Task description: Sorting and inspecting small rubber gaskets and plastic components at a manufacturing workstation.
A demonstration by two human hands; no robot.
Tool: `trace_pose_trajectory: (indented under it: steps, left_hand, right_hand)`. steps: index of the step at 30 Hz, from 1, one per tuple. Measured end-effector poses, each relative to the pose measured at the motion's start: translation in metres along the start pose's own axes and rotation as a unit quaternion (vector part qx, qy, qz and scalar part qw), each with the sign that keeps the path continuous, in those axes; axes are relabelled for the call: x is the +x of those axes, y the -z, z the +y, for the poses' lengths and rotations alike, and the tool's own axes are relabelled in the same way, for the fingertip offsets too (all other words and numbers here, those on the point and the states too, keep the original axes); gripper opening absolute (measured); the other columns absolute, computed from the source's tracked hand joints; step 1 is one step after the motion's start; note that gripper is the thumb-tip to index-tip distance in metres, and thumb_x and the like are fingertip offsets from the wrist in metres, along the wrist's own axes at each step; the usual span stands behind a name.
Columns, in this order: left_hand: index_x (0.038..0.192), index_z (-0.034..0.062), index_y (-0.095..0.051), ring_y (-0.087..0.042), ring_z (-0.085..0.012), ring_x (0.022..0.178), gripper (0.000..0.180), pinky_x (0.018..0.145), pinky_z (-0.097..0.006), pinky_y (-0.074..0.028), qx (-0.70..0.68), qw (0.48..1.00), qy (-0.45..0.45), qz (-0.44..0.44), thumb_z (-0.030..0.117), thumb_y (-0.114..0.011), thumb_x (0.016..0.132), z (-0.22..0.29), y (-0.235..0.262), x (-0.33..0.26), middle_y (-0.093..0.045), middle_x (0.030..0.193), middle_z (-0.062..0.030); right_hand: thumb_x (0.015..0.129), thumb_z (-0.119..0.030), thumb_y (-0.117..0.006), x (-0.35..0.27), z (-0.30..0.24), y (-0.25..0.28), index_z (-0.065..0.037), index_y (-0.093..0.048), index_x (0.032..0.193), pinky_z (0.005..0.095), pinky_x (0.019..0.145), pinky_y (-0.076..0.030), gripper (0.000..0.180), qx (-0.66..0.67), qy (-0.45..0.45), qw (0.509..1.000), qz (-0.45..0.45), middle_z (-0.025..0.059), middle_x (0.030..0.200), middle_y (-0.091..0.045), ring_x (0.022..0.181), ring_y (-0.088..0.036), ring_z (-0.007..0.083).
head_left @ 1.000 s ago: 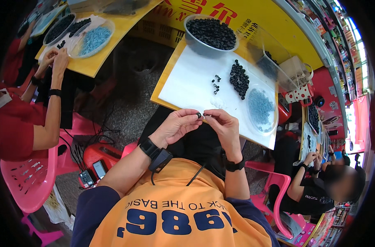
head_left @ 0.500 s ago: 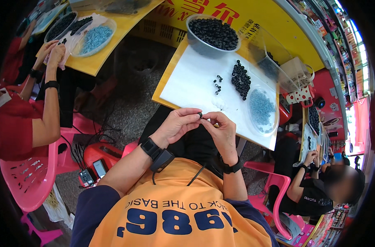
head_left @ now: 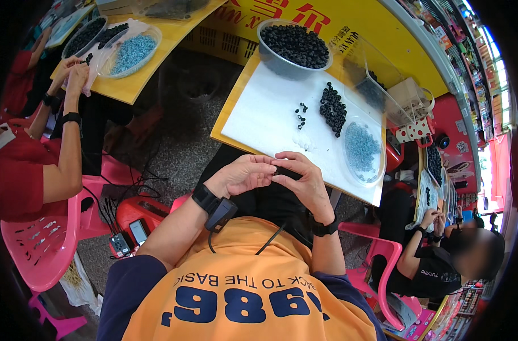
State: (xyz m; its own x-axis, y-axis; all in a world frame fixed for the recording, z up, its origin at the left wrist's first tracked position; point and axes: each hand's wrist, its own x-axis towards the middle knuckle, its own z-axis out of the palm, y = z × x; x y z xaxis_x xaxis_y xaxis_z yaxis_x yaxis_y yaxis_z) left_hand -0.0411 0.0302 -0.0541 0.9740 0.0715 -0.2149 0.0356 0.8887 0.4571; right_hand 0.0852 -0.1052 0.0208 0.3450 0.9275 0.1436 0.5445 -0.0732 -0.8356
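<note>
My left hand and my right hand meet in front of my lap, just off the near edge of the white-topped table. Their fingertips are bent together in a pinch. Anything between them is hidden against the dark trousers behind. On the white top lie a few loose small black ring-like parts and a denser heap of the same black parts. A clear round tray of small pale-blue pieces stands to the right. At the back, a tub is filled with black parts.
A clear plastic box, a beige container and a red polka-dot mug stand at the right. At a left table a person's hands work beside similar trays. Another person sits at right. Pink chairs stand around.
A small black ring showed between my fingertips before; now it is out of sight. My right hand has turned and its fingers reach farther over toward my left fingertips.
</note>
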Motion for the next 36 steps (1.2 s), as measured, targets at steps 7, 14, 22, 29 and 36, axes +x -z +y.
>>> trace_pose_trajectory:
  steps: [7, 14, 22, 29, 36]
  left_hand:
    - [0.101, 0.0025, -0.064, -0.062, -0.0097, 0.079, 0.017, 0.072, -0.022, -0.051, -0.003, 0.998, 0.055, 0.004, 0.013, -0.066, 0.089, -0.003, 0.003, 0.000, -0.066, 0.089, -0.0029]
    - [0.099, 0.0023, -0.065, -0.062, -0.0094, 0.077, 0.015, 0.072, -0.022, -0.051, 0.013, 0.999, 0.046, -0.010, 0.014, -0.065, 0.089, 0.002, 0.000, -0.002, -0.066, 0.087, -0.0029]
    - [0.099, 0.0027, -0.065, -0.062, -0.0099, 0.077, 0.014, 0.073, -0.022, -0.051, -0.046, 0.999, 0.027, 0.013, 0.015, -0.063, 0.091, -0.002, 0.002, 0.001, -0.067, 0.088, -0.0037]
    - [0.098, 0.0022, -0.066, -0.062, -0.0102, 0.075, 0.014, 0.071, -0.022, -0.052, -0.022, 0.999, 0.007, 0.035, 0.014, -0.066, 0.089, -0.002, 0.001, 0.001, -0.068, 0.086, -0.0043]
    - [0.096, 0.0019, -0.067, -0.063, -0.0115, 0.074, 0.012, 0.071, -0.024, -0.052, 0.037, 0.998, 0.021, 0.049, 0.011, -0.067, 0.087, 0.004, -0.001, -0.001, -0.068, 0.085, -0.0049]
  right_hand:
    - [0.074, -0.011, -0.075, -0.001, -0.009, 0.005, -0.006, -0.069, 0.104, 0.0321, 0.085, -0.048, 0.031, -0.012, -0.044, 0.999, -0.023, 0.0102, 0.105, -0.066, 0.099, -0.062, 0.0238]
    - [0.074, -0.010, -0.075, -0.003, -0.006, -0.001, -0.005, -0.069, 0.104, 0.0301, 0.080, -0.050, 0.030, -0.008, -0.030, 0.999, -0.021, 0.0115, 0.104, -0.066, 0.094, -0.063, 0.0209]
    - [0.076, -0.004, -0.074, -0.013, -0.010, -0.017, 0.000, -0.066, 0.090, 0.0248, 0.063, -0.051, 0.016, -0.049, -0.046, 0.990, 0.126, 0.0097, 0.086, -0.067, 0.070, -0.065, 0.0143]
    - [0.076, 0.000, -0.074, -0.011, -0.008, -0.023, 0.001, -0.067, 0.087, 0.0212, 0.061, -0.048, 0.014, -0.094, 0.033, 0.983, 0.156, 0.0056, 0.080, -0.067, 0.066, -0.060, 0.0089]
    - [0.074, -0.001, -0.074, -0.010, -0.012, -0.006, -0.001, -0.068, 0.097, 0.0243, 0.070, -0.050, 0.024, -0.035, -0.055, 0.995, 0.074, 0.0084, 0.087, -0.067, 0.078, -0.062, 0.0122]
